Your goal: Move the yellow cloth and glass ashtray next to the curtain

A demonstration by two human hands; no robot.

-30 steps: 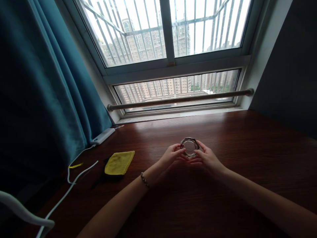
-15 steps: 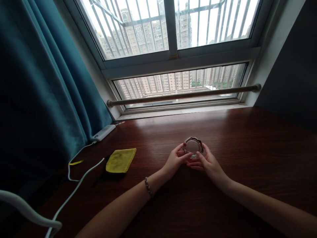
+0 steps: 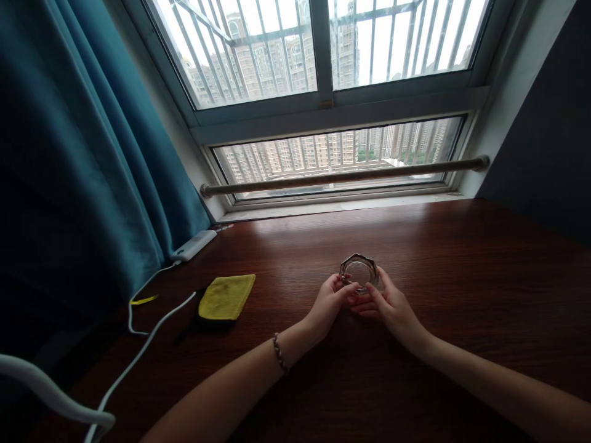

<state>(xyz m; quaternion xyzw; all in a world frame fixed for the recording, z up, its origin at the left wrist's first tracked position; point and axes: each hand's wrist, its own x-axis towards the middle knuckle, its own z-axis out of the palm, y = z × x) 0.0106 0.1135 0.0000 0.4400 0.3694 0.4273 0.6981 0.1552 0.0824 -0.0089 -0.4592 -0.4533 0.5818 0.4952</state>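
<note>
A small clear glass ashtray (image 3: 359, 271) with a faceted rim is tilted up on the dark wooden desk (image 3: 462, 277), its open side facing me. My left hand (image 3: 331, 301) grips its left edge with thumb and fingers. My right hand (image 3: 388, 301) holds its right and lower edge. A beaded bracelet (image 3: 279, 352) is on my left wrist.
A folded yellow cloth (image 3: 226, 296) lies on the desk to the left, over something dark. A white power bank (image 3: 192, 245) with a white cable (image 3: 148, 332) sits by the teal curtain (image 3: 83, 154). A metal rail (image 3: 341, 177) runs along the window behind.
The view has tilted slightly. Both hands stay on the ashtray, and it now stands a little more upright than a second ago.
</note>
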